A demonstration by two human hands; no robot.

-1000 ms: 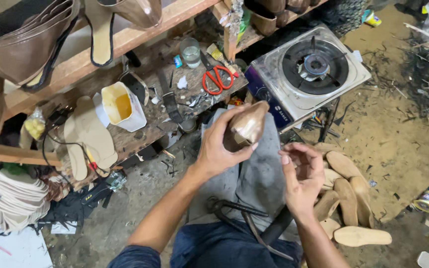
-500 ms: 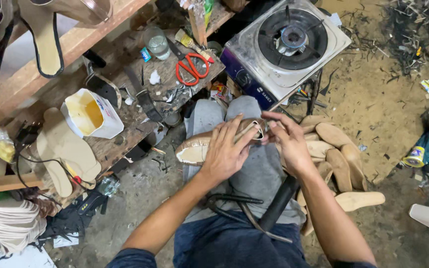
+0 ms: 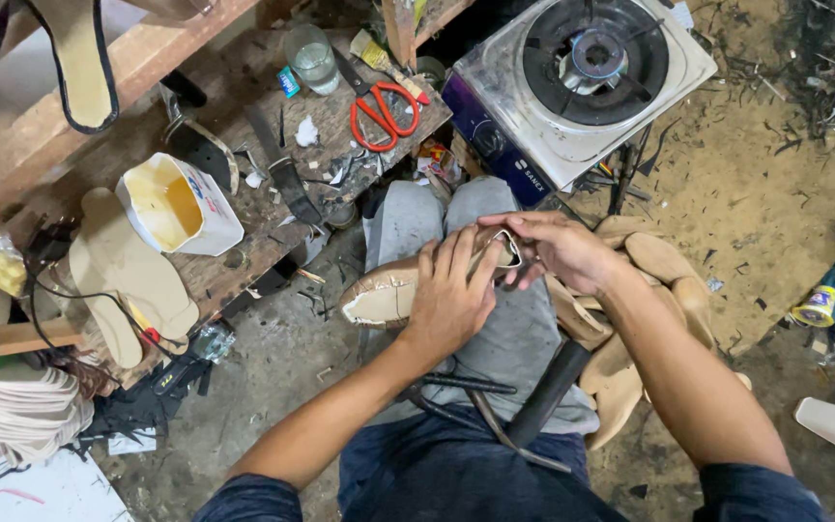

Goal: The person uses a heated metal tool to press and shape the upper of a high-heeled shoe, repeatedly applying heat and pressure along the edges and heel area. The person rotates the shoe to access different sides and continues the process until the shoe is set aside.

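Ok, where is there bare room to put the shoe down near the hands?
Bare floor lies between the bench and the left knee. Dirt floor right of the stove is open too. The bench is crowded with scissors, tub and scraps; soles fill the right side.

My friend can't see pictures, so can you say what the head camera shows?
Seen from above, a seated person's left hand and right hand press a tan shoe on their lap. Ahead are a low wooden bench with red scissors, a glass and a yellow glue tub, and a gas stove.
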